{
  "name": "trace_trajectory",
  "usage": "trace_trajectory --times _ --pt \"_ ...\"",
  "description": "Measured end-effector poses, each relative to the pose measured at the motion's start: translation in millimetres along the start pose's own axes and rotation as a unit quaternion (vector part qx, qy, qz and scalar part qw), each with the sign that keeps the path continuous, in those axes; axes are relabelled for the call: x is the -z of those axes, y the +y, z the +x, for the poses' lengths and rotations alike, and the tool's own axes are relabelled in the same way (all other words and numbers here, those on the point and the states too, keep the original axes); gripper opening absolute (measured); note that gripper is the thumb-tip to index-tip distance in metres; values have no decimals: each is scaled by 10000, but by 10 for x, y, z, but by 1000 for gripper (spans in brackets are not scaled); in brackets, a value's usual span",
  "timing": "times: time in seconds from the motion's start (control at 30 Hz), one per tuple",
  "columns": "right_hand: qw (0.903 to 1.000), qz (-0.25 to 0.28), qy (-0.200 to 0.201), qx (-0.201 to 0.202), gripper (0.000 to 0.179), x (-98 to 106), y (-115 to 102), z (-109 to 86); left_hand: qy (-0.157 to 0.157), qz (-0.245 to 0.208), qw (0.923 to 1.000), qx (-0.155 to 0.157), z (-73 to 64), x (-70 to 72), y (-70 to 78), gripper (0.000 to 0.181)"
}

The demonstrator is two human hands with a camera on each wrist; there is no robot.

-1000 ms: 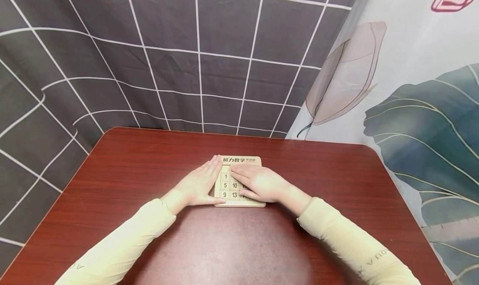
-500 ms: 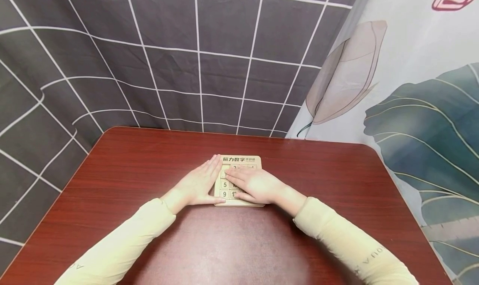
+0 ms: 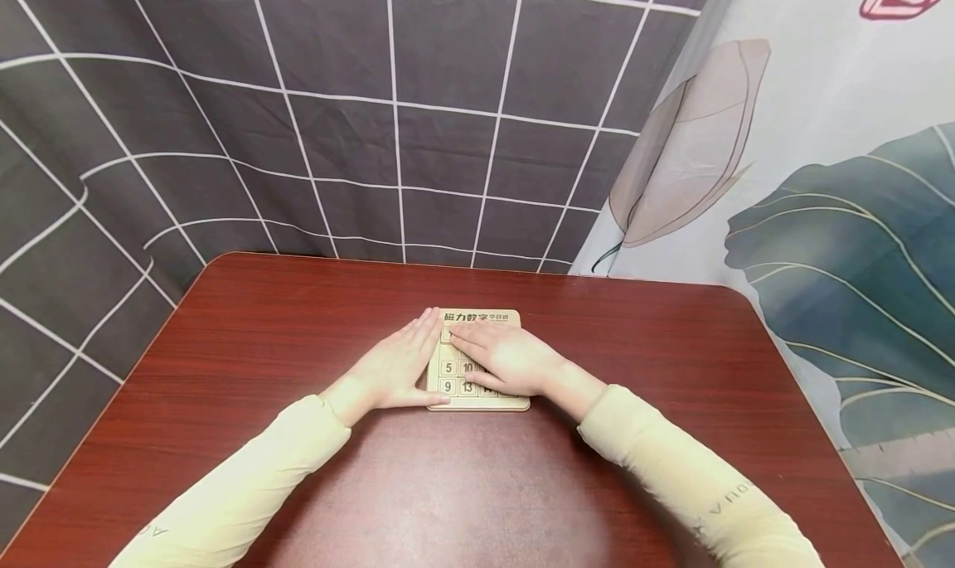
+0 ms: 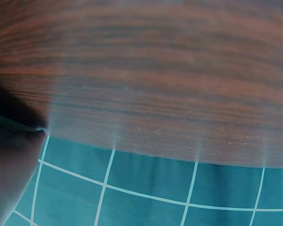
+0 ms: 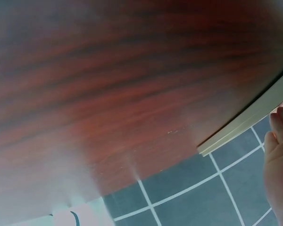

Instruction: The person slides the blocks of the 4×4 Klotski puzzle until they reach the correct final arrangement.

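A pale wooden number sliding puzzle (image 3: 477, 405) lies flat on the red-brown table, with Chinese lettering along its far edge. My left hand (image 3: 395, 367) rests along its left side, fingers straight and thumb stretched over the near left corner. Across the right part lies my right hand (image 3: 516, 361), its straight fingertips on a number tile (image 3: 446, 336) in the top left slot. Just below that tile, a bare slot shows. Tiles 5, 10, 9 and 13 are readable; the right hand covers most of the others. In the right wrist view, the puzzle's edge (image 5: 247, 117) stands beside the fingers.
The wood-grain table (image 3: 298, 303) extends on all sides of the puzzle. Behind it hangs a dark grey curtain (image 3: 448, 153) with white grid lines. A white leaf-patterned curtain (image 3: 821, 95) hangs along the right.
My right hand's fingertips moved left onto the 1 tile, then away from me, and that tile slid up from the second row into the top left slot. My left hand stayed put.
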State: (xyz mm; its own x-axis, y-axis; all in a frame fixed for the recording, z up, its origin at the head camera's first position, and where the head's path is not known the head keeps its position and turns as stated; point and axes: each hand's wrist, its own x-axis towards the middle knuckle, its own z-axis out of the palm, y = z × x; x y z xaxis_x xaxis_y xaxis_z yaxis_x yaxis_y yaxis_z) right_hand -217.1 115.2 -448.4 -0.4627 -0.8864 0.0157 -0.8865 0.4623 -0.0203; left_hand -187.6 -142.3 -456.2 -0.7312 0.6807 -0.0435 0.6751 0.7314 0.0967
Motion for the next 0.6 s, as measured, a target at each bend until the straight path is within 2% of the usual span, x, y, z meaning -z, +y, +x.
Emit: trace_trajectory --times 0.13,0.4,0.6 --pt "9994 -72 248 210 60 5 -58 -73 -42 -50 10000 23 2 -9 -8 118" --pt "9969 -148 421 654 62 -6 -229 -246 -17 -2 10000 -3 -5 1 -9 117" --pt "9963 -211 463 698 63 -19 -255 -272 45 -63 10000 -6 -5 -12 -10 118"
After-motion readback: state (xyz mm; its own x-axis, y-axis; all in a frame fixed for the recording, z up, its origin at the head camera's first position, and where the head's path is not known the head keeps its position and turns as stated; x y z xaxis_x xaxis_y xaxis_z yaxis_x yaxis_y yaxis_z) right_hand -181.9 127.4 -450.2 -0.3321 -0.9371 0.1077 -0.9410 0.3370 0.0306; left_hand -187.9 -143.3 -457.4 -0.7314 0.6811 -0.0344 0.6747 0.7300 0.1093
